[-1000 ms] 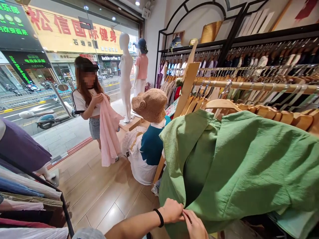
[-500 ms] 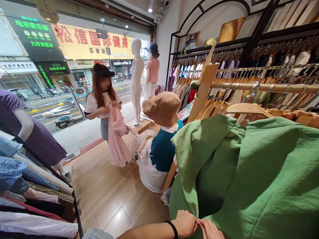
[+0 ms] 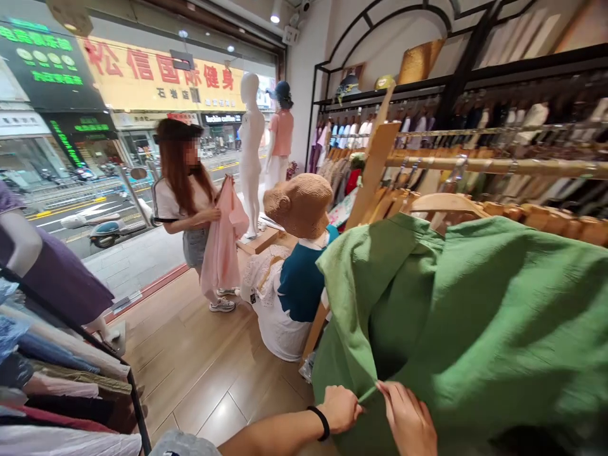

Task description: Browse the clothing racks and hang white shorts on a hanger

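A green shirt (image 3: 494,297) with an open front hangs from a wooden hanger (image 3: 444,204) on the rail at the right. My left hand (image 3: 338,408), with a black band at its wrist, is closed on the shirt's front edge low down. Just right of it, my right hand (image 3: 407,415) pinches the same edge between thumb and fingertips. A short strip of green cloth is stretched between the two hands. The lower part of the shirt runs out of view.
Another person (image 3: 185,190) in a dark cap holds a pink garment (image 3: 222,234) near the window. A mannequin (image 3: 304,278) in a knitted hat and teal top sits beside the rack. A white mannequin (image 3: 251,145) stands behind. Clothes (image 3: 61,380) hang at the lower left.
My hands have moved slightly apart along the shirt's edge, the right one rising into fuller view. The other person has turned to the right and lifted the pink garment. The view has shifted slightly.
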Tool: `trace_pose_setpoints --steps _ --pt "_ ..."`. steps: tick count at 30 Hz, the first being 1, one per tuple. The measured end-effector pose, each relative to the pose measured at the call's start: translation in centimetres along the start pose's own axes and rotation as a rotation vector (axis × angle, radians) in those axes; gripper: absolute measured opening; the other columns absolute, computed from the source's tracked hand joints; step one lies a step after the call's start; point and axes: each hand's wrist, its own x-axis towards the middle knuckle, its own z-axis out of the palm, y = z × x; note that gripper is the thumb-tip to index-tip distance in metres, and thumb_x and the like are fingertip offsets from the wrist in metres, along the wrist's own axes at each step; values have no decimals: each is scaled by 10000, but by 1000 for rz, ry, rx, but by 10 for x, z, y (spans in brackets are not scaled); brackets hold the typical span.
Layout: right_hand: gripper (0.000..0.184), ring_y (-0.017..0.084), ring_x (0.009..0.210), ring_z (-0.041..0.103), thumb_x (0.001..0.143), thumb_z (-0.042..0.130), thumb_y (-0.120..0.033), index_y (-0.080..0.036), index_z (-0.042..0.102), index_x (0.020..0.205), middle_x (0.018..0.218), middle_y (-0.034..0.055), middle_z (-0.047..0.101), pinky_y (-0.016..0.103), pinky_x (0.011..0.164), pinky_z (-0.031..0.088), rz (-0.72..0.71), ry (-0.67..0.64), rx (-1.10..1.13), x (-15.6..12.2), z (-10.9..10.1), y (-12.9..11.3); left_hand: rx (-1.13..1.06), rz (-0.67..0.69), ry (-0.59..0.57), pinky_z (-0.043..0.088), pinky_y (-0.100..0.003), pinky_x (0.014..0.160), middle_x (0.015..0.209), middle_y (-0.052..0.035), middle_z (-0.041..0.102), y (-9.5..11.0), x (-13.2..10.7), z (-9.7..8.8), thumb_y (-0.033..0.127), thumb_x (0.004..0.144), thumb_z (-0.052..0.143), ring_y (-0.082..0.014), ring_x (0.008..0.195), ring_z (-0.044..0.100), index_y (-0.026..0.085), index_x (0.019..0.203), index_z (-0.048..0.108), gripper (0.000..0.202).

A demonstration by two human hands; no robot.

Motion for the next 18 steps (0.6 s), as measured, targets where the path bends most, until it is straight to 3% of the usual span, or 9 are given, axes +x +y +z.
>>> trace_pose_setpoints --steps 5,11,14,16,18 --pt "358 197 810 592 1024 369 -273 -172 681 879 848 67 701 325 759 370 114 -37 -61 43 -38 -1 48 4 -8 508 -423 902 1113 -241 692 -1 -13 -2 383 954 395 -336 1095 655 120 1083 731 446" --pt "285 203 837 566 1019 420 -255 -180 676 916 878 51 708 324 773 343 154 35 -66 82 -65 -2 123 20 -8 492 -355 895 1139 -183 699 -2 -16 -5 371 1003 351 -277 1083 664 146 1099 706 431" --pt "258 180 828 569 1015 443 -252 -176 671 920 880 38 702 305 771 352 84 77 -25 87 -72 -7 159 33 -4 493 -361 866 1108 -211 698 9 -26 -20 481 979 414 -315 1068 665 114 1036 711 476" --pt "248 161 820 576 1013 452 -250 -174 667 915 874 31 695 292 771 362 47 93 -9 89 -77 -12 163 74 87 497 -364 826 1060 -206 709 25 -34 -37 617 931 431 -339 1034 673 107 1061 682 583" --pt "244 154 818 580 1011 455 -237 -171 663 902 868 31 691 289 770 373 24 90 15 90 -82 -17 162 119 242 498 -336 765 1019 -164 723 45 -42 -60 653 926 406 -318 975 692 132 1148 624 606"
